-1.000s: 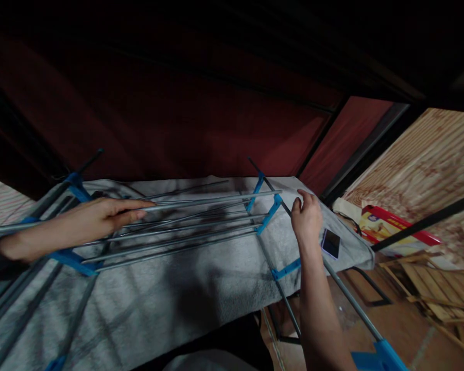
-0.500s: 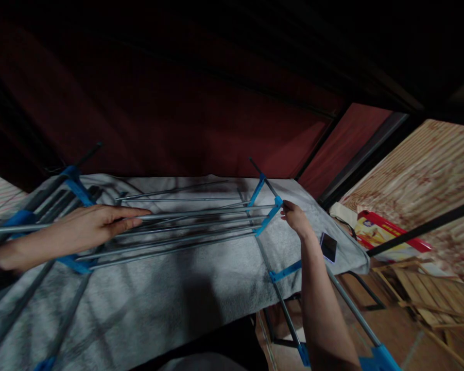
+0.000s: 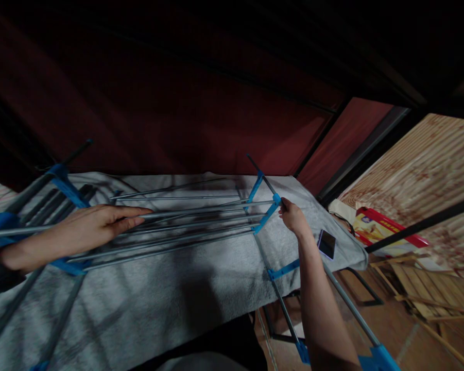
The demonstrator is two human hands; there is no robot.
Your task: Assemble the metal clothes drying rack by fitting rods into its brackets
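Observation:
My left hand is closed around a long grey metal rod, thumb below and fingers stretched along it. The rod runs rightward to a blue plastic connector. My right hand is closed at this connector's upper end, where a grey tube meets it; its fingertips are partly hidden. Several thinner metal rods span between the right connector and the left blue connectors. Together the tubes and connectors form a rack-like frame lying on a grey cloth.
A phone lies on the cloth right of my right forearm. Beyond the table's right edge are a red and yellow box and a wooden slatted piece. A dark red panel stands behind the table.
The left part of the frame appears slightly farther left, and the held rod's left end now shows. Both hands keep nearly the same places and grips; the view has shifted slightly.

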